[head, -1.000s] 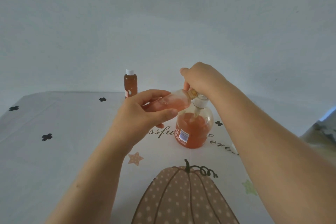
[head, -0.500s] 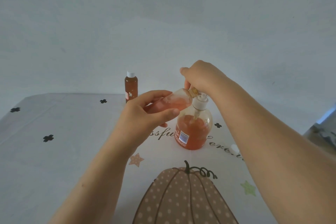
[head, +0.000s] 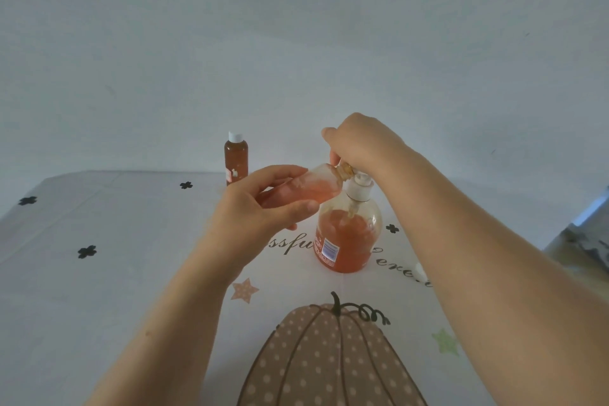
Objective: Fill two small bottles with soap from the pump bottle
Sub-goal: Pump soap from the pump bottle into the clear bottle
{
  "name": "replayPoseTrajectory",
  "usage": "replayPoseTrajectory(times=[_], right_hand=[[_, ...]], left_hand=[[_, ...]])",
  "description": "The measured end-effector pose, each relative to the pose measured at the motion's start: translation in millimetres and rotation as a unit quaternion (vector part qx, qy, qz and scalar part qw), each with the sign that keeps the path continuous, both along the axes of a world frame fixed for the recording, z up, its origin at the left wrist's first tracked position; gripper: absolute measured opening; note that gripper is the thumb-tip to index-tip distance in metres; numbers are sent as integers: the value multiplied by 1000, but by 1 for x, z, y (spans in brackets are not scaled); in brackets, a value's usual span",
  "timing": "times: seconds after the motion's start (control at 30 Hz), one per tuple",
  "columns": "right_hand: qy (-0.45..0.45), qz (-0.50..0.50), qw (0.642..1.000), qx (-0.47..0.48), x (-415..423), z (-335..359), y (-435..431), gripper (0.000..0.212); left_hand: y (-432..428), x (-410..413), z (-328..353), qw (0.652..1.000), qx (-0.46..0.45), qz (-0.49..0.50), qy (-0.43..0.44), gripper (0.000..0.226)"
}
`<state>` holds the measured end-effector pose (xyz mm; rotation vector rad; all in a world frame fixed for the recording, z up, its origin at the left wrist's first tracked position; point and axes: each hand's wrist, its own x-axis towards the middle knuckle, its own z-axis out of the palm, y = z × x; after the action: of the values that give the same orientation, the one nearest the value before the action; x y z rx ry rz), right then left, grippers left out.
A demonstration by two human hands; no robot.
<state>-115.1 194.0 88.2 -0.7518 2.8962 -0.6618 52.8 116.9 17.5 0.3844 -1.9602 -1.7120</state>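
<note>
The left hand (head: 263, 208) grips a tilted small bottle (head: 309, 186), mouth at the pump bottle (head: 347, 234) spout. The right hand (head: 359, 145) rests on the pump head. A capped bottle (head: 236, 158) (full) stands near the tabletop (head: 99, 273) far edge.

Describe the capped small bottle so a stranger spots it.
On the pumpkin-print tablecloth, look to the far edge. A small amber bottle stands there alone, left of the pump bottle. Unlike the tilted bottle in the left hand, it has a white cap.
</note>
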Motion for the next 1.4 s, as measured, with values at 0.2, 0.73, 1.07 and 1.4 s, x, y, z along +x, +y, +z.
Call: replayPoseTrajectory(times=[0.2, 0.73, 1.07, 1.4], right_hand=[[17, 7, 1000, 14, 2, 5, 0, 37], [-13, 14, 1000, -23, -5, -10, 3, 40], [31, 26, 999, -4, -1, 4, 3, 41], [2, 20, 1000, -11, -4, -10, 2, 43]], left_hand=[[2, -1, -2, 1000, 11, -4, 14, 47], [-5, -2, -3, 1000, -5, -13, -2, 40], [1, -1, -1, 1000, 7, 1, 17, 46], [-4, -2, -1, 1000, 4, -13, -5, 40]])
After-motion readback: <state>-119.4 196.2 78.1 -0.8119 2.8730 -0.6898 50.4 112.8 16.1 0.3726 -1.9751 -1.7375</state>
